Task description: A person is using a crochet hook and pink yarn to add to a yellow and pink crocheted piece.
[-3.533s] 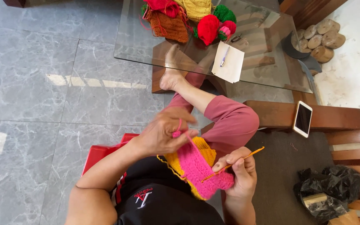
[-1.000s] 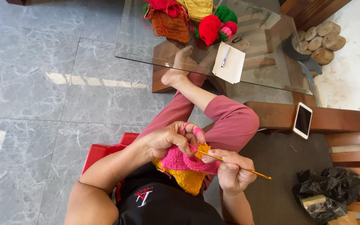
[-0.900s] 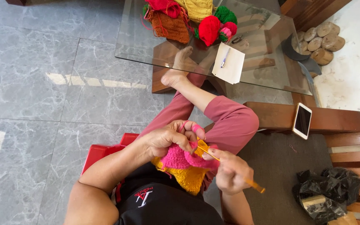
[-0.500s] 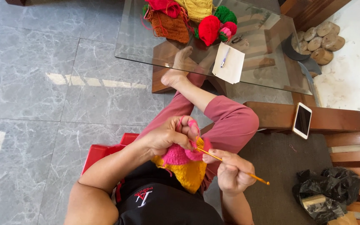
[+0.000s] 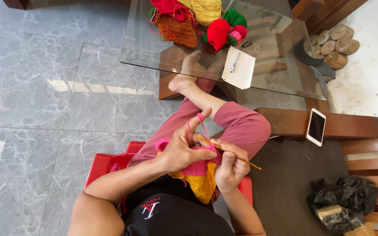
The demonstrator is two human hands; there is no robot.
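Both hands are kept busy just above the lap, over the red stool (image 5: 103, 164). The pink and yellow crochet piece (image 5: 200, 177) is gripped by the left hand (image 5: 181, 148), with the thumb and fingers pinched on its pink top edge. The left pointer finger is held up, and a strand of pink yarn (image 5: 201, 122) is looped over it. The thin orange crochet hook (image 5: 228, 153) is held by the right hand (image 5: 229, 168), with the fingers closed around its middle. The tip of the hook is pushed into the pink edge of the crochet piece, right beside the left thumb. The yellow part of the crochet piece is left hanging down between the two hands, against the black shirt.

Beyond the stool, a glass table (image 5: 285, 74) is seen, and one bare foot (image 5: 184, 76) is stretched out under its near edge. On the far side of the table, yarn balls in red (image 5: 217, 32), green (image 5: 234, 18) and pink are piled with some knitted pieces in orange (image 5: 178, 29) and yellow (image 5: 204, 9). A white paper (image 5: 240, 69) with a pen (image 5: 234, 62) on it is laid near the table's close edge. To the right of the stool, a phone (image 5: 316, 126) is laid on a wooden bench arm, and a black plastic bag (image 5: 344, 205) is seen lower down on the seat.
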